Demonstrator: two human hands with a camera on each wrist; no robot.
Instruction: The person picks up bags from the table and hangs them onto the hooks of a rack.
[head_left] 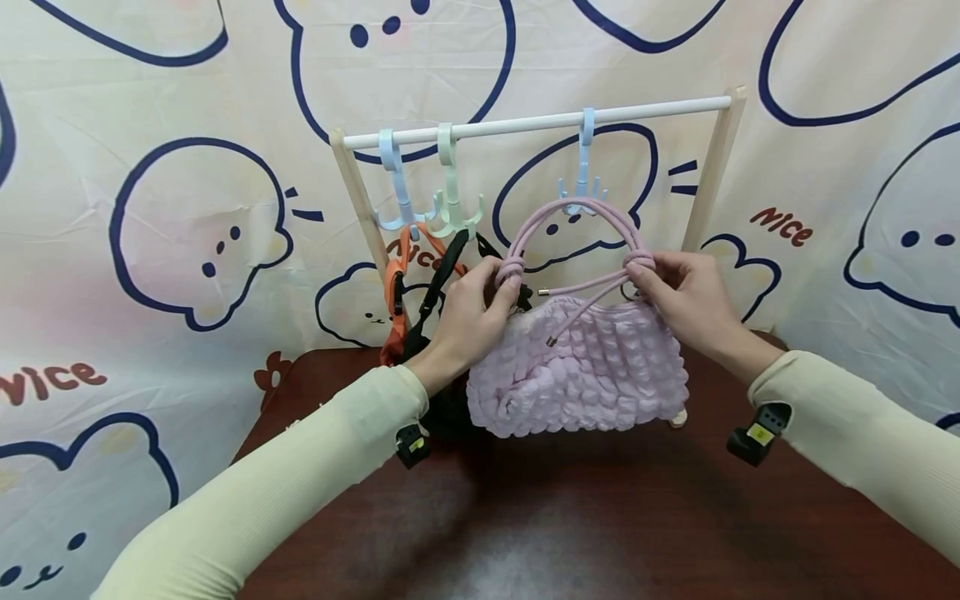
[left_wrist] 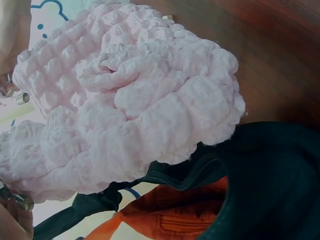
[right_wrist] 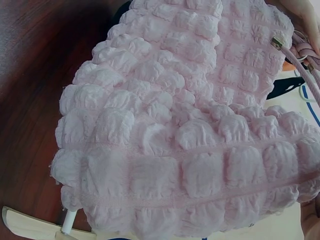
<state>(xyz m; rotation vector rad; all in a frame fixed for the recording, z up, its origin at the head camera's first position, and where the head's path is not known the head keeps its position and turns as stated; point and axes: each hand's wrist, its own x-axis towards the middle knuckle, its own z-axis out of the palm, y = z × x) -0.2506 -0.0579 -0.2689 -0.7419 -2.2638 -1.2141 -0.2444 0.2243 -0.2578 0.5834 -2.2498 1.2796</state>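
A pink puffy handbag (head_left: 577, 367) hangs in the air before the rack, held up by both hands. Its corded handle (head_left: 573, 204) arches upward, close in front of a blue hook (head_left: 583, 162); whether they touch I cannot tell. My left hand (head_left: 472, 312) grips the knotted left base of the handle. At the right base, my right hand (head_left: 686, 292) pinches the knot between thumb and fingers. Two loose cord ends with metal tips dangle over the bag's front. Puckered fabric (left_wrist: 150, 100) fills much of the left wrist view, and likewise the bag (right_wrist: 165, 140) in the right wrist view.
A white rod (head_left: 525, 125) on wooden posts carries the hooks. An orange bag (head_left: 395, 308) and a black bag (head_left: 431, 308) hang at left from a second blue hook (head_left: 399, 179) and a green hook (head_left: 450, 183). Beneath is a brown table (head_left: 525, 533); a printed cloth stands behind.
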